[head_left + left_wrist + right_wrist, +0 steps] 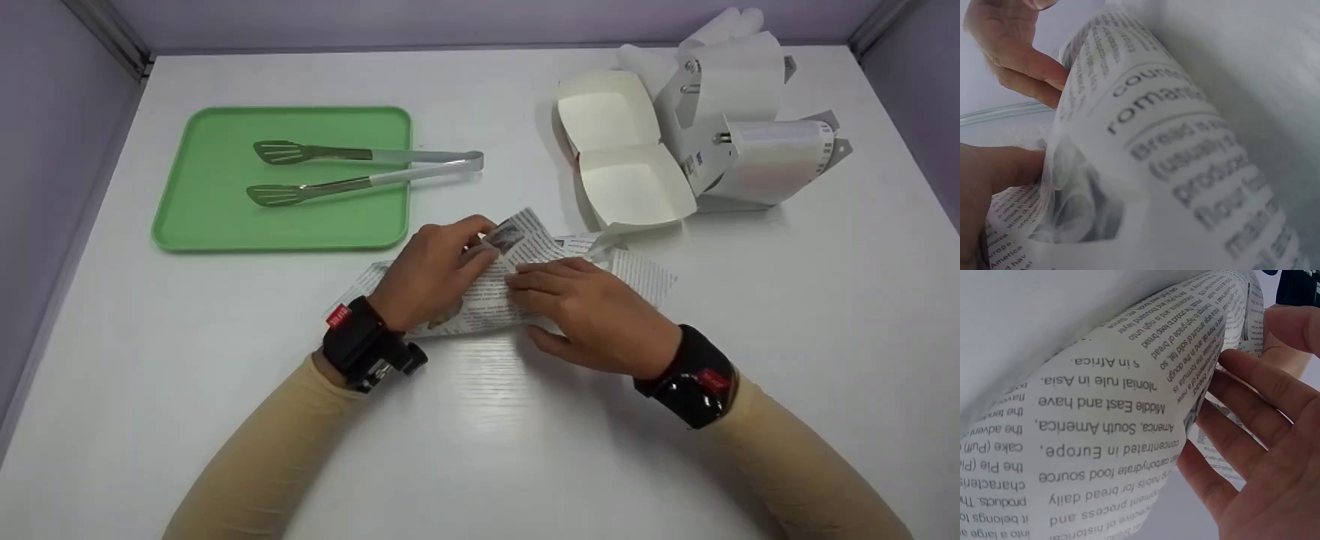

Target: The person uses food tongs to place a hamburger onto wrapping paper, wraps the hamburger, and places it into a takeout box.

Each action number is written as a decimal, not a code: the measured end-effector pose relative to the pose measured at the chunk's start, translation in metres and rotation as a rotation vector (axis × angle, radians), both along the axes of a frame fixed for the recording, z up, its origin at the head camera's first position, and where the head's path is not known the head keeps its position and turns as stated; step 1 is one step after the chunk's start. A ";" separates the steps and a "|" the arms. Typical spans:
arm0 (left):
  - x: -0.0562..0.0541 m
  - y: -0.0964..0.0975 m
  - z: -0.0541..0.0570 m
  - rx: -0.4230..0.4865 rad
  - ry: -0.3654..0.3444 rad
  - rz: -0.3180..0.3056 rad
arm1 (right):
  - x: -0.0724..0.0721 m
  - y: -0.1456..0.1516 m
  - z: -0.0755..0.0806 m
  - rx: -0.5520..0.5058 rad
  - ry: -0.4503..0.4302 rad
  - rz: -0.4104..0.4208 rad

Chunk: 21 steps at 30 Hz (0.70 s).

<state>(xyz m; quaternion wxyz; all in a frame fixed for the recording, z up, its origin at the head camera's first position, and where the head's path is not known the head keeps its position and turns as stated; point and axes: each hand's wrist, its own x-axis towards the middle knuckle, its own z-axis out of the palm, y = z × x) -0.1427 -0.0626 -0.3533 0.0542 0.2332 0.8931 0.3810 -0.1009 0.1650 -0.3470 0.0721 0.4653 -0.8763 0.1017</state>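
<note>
A folded sheet of newsprint wrapping paper (491, 296) lies on the table between the two hands, a pictured corner rising from it. My left hand (431, 270) holds that corner, its index finger and thumb curved at the edge. In the left wrist view, the printed paper (1145, 146) bulges up with fingers (1022, 70) and thumb (1005, 169) along its edge. From the other side my right hand (592, 311) lays extended fingers on the fold. The right wrist view has these fingers (1247, 402) spread against the paper (1100, 422). Whatever lies inside the wrap is hidden.
A green tray (217, 225) stands back left, with slotted metal tongs (390, 169) lying across its right edge. Back right, an opened white clamshell box (634, 180) sits near the paper. Beside it stand metal holders (772, 157) with white packaging.
</note>
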 end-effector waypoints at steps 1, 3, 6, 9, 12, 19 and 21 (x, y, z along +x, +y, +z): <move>-0.001 0.000 0.001 0.005 -0.003 0.003 | 0.000 0.000 0.000 -0.001 -0.004 -0.003; -0.002 0.000 0.002 0.007 0.004 0.003 | 0.000 -0.001 -0.001 -0.006 -0.014 -0.006; -0.003 -0.003 0.003 0.000 0.025 0.002 | -0.001 -0.001 -0.002 -0.005 -0.017 -0.009; -0.005 -0.006 0.004 -0.028 0.033 0.019 | -0.001 -0.001 -0.004 0.001 -0.016 -0.012; -0.007 -0.010 0.005 -0.048 0.018 0.034 | 0.000 -0.002 -0.005 0.003 -0.018 -0.011; 0.004 -0.019 0.025 -0.135 0.251 0.085 | -0.001 -0.001 -0.006 0.009 -0.027 -0.012; 0.013 -0.018 0.031 -0.171 0.372 0.079 | -0.001 -0.001 -0.006 0.002 -0.025 -0.010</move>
